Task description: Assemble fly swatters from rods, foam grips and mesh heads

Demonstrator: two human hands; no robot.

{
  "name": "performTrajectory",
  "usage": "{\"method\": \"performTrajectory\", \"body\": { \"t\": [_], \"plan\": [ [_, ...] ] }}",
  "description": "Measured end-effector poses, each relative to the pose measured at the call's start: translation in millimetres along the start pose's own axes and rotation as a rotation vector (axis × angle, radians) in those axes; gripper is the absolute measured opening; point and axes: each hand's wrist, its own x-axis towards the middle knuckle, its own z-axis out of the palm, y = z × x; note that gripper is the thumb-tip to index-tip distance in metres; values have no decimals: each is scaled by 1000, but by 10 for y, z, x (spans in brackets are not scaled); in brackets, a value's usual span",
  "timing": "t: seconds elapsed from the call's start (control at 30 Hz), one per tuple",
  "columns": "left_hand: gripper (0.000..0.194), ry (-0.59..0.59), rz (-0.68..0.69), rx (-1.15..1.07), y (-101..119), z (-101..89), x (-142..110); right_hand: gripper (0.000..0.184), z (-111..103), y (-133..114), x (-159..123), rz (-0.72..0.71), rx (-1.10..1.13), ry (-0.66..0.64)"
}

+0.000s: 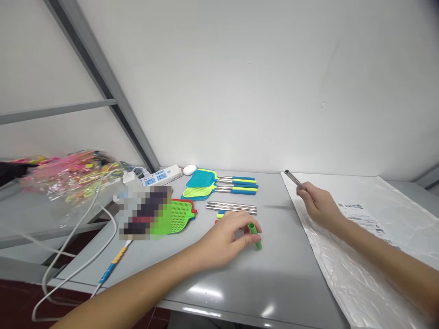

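Observation:
Between the thumb and fingers of my left hand [231, 240] is a green tube-shaped handle grip [255, 235], its open end facing up, just above the table. My right hand [317, 203] is wrapped round a metal rod [293, 179], which tilts up to the left over the white plastic sheet. Several metal rods [231, 208] lie side by side behind my left hand. Some coloured handle grips [220, 214] are partly hidden behind that hand. Fly swatters with blue and yellow-green handles [240, 186] are stacked farther back. Loose swatter heads [181, 215], green on top, lie to the left.
A white power strip [163, 176] and a round white object [190, 170] sit at the back. White cables [99, 228] loop over the left edge. Clear bags of colourful items [75, 176] are piled at far left. White plastic packaging [363, 201] covers the right side.

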Motion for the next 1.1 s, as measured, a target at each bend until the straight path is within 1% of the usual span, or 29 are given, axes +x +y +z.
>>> {"method": "performTrajectory", "body": {
  "t": [0.07,0.13,0.23,0.3,0.37,0.43,0.53,0.63,0.7,0.93,1.1],
  "plan": [
    [8,-3,66,133,-81,35,14,30,144,12,57,31,70,61],
    [9,-14,92,213,-159,-19,3,29,219,84,70,20,86,66],
    [6,-81,77,353,-231,-201,-8,26,237,165,61,-35,69,40],
    [11,-151,58,448,-259,-319,-7,25,220,169,61,-52,79,49],
    [16,-200,41,494,-286,-391,-9,25,205,150,67,-56,96,60],
    [13,-207,33,507,-319,-412,-14,25,201,134,73,-60,105,62],
    [5,-193,27,508,-366,-390,-15,25,206,135,78,-43,110,67],
    [7,-205,31,504,-395,-367,-4,26,207,148,78,-16,117,73],
    [4,-205,41,512,-404,-371,3,26,203,150,77,-8,120,70],
    [6,-184,12,538,-427,-450,1,26,197,129,74,13,97,44],
    [8,-155,25,526,-442,-430,5,25,203,123,75,32,87,40]
  ]
}}
